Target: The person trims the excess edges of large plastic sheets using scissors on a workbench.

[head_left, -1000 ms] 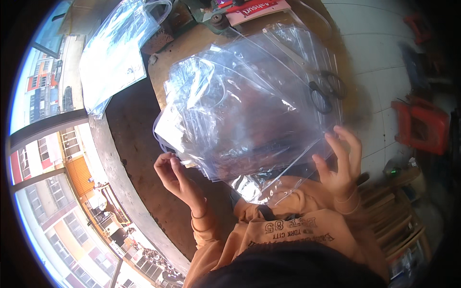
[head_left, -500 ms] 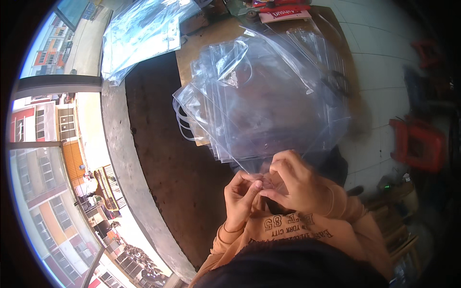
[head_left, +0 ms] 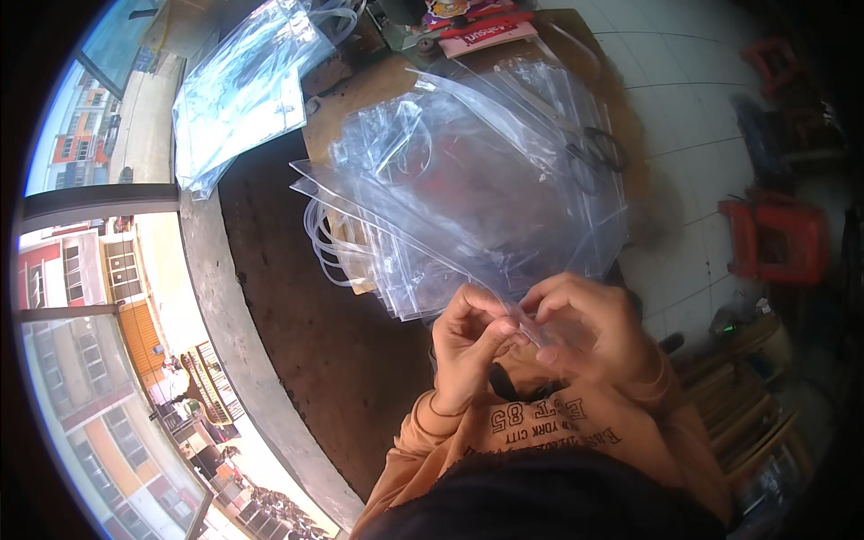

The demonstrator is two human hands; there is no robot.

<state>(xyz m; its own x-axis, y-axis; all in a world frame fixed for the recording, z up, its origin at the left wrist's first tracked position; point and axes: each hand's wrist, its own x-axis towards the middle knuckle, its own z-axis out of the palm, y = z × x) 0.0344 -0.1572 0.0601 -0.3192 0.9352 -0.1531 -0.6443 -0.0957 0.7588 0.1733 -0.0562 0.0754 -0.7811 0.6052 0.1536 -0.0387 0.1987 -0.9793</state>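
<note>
Close to my body, my left hand (head_left: 468,349) pinches the near edge of a clear plastic bag (head_left: 423,236) between thumb and fingers. My right hand (head_left: 598,331) grips the same edge just beside it, fingers curled. A narrow strip of the plastic shows between the two hands, slanting toward me. From there the bag's long edge runs away to the far left, lifted over a pile of similar clear bags (head_left: 396,301) on the table. White tube-like loops (head_left: 326,243) stick out at the pile's left side.
Black loops like scissor handles (head_left: 605,149) lie at the pile's right. More clear plastic bags (head_left: 238,99) rest at the far left by the window ledge (head_left: 216,270). A red-and-white package (head_left: 489,34) sits at the back of the brown table (head_left: 355,85). A red stool (head_left: 778,238) stands right.
My hands have shifted slightly right, and more of the bag's edge shows between them. The bag's left corner now stands out further past the pile. The whole view has turned a little.
</note>
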